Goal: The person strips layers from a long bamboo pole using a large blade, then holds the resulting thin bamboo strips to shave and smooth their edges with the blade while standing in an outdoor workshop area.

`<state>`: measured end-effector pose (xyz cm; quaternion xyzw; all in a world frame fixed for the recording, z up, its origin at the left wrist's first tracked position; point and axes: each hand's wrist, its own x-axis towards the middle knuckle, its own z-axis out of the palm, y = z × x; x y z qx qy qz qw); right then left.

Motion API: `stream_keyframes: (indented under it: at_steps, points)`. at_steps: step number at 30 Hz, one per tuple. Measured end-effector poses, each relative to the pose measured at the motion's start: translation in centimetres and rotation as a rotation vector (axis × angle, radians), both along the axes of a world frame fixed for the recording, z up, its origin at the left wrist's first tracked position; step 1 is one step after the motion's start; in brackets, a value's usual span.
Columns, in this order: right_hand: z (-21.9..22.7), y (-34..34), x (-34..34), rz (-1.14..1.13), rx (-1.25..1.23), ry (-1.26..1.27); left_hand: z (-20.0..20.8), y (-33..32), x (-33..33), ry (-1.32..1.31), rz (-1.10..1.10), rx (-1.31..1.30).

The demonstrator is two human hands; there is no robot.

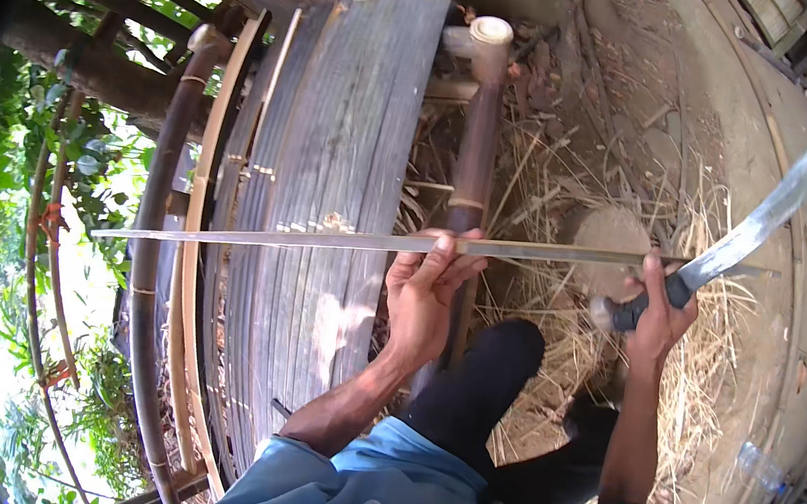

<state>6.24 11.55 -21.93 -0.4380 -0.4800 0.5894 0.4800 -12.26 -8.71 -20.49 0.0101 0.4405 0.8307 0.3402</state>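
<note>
A long, thin bamboo strip [324, 240] stretches nearly level across the view, its tapering end far to the left. My left hand [420, 304] pinches it near the middle, thumb on the near side and fingers beneath. My right hand [662, 319] is closed around the dark handle of a machete [754, 225], whose curved blade points up and to the right. A raised finger of that hand meets the strip close to its right end. Below the strip's right half lies a round wooden block [607, 239], partly covered by it.
A slatted bamboo bench [356, 105] runs along the left, with a thick bamboo pole [480, 130] beside it. Straw-like shavings [713, 361] litter the dirt floor. A clear plastic bottle [762, 467] lies at the right. Dark bamboo railing [162, 182] and leaves border the left.
</note>
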Motion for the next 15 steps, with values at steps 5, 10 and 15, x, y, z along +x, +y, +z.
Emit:
stream_keyframes:
  at_steps: [5,10,15]
  points:
    - [0.1,-0.3,0.0,-0.206,-0.013,0.13,4.1,-4.1,-0.7,0.413,-0.603,-0.601]
    - [0.8,-3.7,0.1,-0.143,0.025,0.042,6.3,-0.9,-5.6,1.503,-0.228,-0.392]
    - [3.1,-5.6,-0.3,-0.125,0.083,0.107,6.0,1.8,-7.6,1.18,-0.89,-0.429]
